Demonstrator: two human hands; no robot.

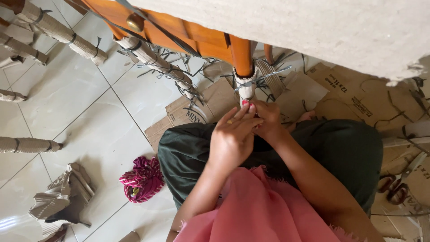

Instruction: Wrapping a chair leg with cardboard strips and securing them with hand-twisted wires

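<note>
An orange wooden table leg [242, 56] comes down at centre, its lower end wrapped in corrugated cardboard [247, 89] with a thin plastic strap [264, 76] sticking out to the right. My left hand [233, 136] and my right hand [268, 121] meet just below the wrapped end, fingers pressed together against the cardboard. What exactly the fingertips pinch is hidden. My lap is covered by dark green cloth [188, 152] and pink fabric [255, 210].
Another wrapped leg [156, 62] slants at upper centre-left; several more wrapped legs [58, 31] lie at the left. Flattened cardboard boxes [349, 94] cover the white tiled floor. A crumpled cardboard scrap [62, 197], a magenta cloth bundle [143, 179] and scissors [396, 186] lie nearby.
</note>
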